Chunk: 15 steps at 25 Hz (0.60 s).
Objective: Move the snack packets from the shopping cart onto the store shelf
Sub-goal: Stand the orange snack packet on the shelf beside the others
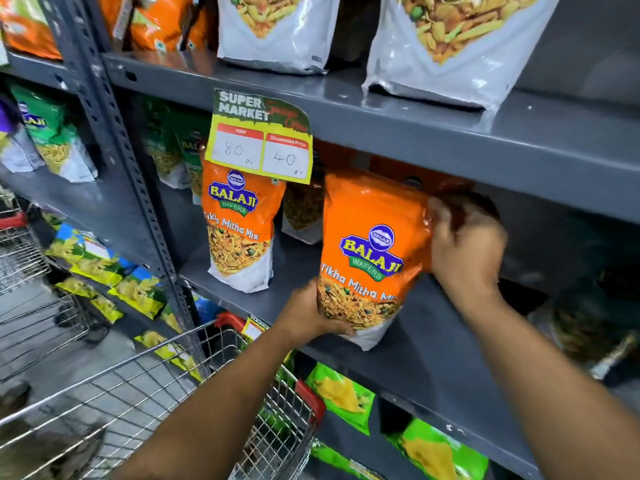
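Note:
An orange snack packet (372, 251) stands upright on the grey middle shelf (426, 344), tilted a little, its white base at the shelf's front edge. My left hand (308, 317) grips its lower left corner from below. Fingers of my right hand (464, 244) are curled around the packet's upper right edge. A second, matching orange packet (239, 233) stands on the same shelf to the left, apart from the held one. The wire shopping cart (166, 386) with red corner guards sits below left; its contents are blurred.
A yellow price tag (259, 136) hangs from the upper shelf edge (450, 133), above the two packets. White pouches stand on that upper shelf. Green packets (343, 396) fill the lower shelf. A perforated grey upright (128, 150) divides the bays. Another cart (20, 258) is at far left.

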Each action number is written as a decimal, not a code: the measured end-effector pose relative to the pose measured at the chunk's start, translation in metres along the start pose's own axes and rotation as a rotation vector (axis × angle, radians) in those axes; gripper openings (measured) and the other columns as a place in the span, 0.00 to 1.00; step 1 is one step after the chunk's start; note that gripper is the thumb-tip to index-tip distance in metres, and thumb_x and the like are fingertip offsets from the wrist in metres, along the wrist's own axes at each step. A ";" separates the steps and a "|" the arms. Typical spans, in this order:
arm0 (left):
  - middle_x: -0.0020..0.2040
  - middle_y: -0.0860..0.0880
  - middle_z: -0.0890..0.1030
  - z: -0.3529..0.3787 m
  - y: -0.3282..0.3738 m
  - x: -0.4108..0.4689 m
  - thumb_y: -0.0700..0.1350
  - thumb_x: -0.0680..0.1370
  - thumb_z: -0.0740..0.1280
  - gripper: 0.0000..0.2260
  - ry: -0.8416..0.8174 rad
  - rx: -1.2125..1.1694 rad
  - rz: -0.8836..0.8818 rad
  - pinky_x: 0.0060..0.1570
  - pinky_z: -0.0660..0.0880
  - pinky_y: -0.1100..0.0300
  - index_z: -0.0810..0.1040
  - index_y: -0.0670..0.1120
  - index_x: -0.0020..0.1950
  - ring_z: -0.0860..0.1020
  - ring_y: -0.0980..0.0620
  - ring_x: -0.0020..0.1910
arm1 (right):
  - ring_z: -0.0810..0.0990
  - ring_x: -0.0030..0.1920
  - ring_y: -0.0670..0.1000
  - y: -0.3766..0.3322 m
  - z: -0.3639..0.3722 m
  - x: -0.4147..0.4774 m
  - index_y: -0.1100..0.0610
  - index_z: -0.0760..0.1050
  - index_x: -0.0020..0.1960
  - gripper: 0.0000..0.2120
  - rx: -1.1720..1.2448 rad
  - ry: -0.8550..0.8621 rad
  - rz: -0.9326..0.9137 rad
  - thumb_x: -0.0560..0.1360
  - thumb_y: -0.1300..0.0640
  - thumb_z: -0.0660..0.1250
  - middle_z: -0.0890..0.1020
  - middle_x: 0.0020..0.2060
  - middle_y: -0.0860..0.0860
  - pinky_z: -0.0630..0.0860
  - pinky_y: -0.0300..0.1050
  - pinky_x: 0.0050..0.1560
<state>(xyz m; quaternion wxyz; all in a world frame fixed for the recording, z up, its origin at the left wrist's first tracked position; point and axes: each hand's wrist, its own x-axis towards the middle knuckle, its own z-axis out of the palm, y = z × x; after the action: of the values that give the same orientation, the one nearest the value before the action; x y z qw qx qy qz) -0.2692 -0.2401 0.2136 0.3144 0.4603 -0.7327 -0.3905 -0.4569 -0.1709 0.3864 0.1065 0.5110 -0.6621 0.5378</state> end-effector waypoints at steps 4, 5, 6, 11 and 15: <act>0.59 0.54 0.79 -0.001 -0.003 -0.002 0.65 0.49 0.80 0.40 -0.034 -0.021 -0.037 0.57 0.77 0.50 0.66 0.61 0.55 0.76 0.53 0.59 | 0.79 0.51 0.36 0.040 0.009 -0.033 0.52 0.69 0.60 0.25 0.698 -0.168 0.227 0.67 0.46 0.71 0.79 0.52 0.45 0.75 0.30 0.48; 0.59 0.55 0.80 -0.002 -0.004 -0.003 0.64 0.49 0.80 0.41 -0.043 -0.037 -0.037 0.57 0.78 0.49 0.67 0.60 0.57 0.77 0.55 0.58 | 0.78 0.54 0.36 0.053 0.014 -0.052 0.55 0.66 0.64 0.30 0.671 -0.339 0.249 0.67 0.47 0.72 0.78 0.56 0.45 0.75 0.30 0.50; 0.58 0.55 0.80 -0.002 -0.005 -0.002 0.63 0.49 0.81 0.42 -0.052 -0.039 -0.033 0.56 0.78 0.50 0.68 0.59 0.58 0.77 0.56 0.58 | 0.77 0.57 0.38 0.066 0.021 -0.072 0.56 0.64 0.67 0.32 0.598 -0.509 0.275 0.67 0.49 0.73 0.78 0.58 0.46 0.76 0.34 0.55; 0.52 0.64 0.79 -0.007 -0.011 0.002 0.61 0.51 0.81 0.36 -0.089 -0.028 -0.019 0.45 0.75 0.73 0.67 0.67 0.53 0.77 0.67 0.51 | 0.83 0.46 0.45 0.096 0.048 -0.116 0.46 0.77 0.52 0.15 0.456 -0.624 0.351 0.70 0.61 0.73 0.86 0.44 0.43 0.79 0.42 0.49; 0.48 0.70 0.78 -0.012 -0.013 0.002 0.61 0.49 0.81 0.36 -0.096 -0.017 0.004 0.37 0.70 0.82 0.67 0.70 0.51 0.76 0.75 0.48 | 0.82 0.50 0.44 0.095 0.054 -0.129 0.45 0.76 0.55 0.15 0.533 -0.597 0.370 0.71 0.58 0.72 0.85 0.48 0.40 0.77 0.34 0.47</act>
<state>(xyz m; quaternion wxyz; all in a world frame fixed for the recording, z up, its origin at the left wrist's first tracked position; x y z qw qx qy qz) -0.2543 -0.2490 0.2088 0.2836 0.4369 -0.7445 -0.4176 -0.4508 -0.1524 0.2186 -0.3230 0.5265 -0.5824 0.5285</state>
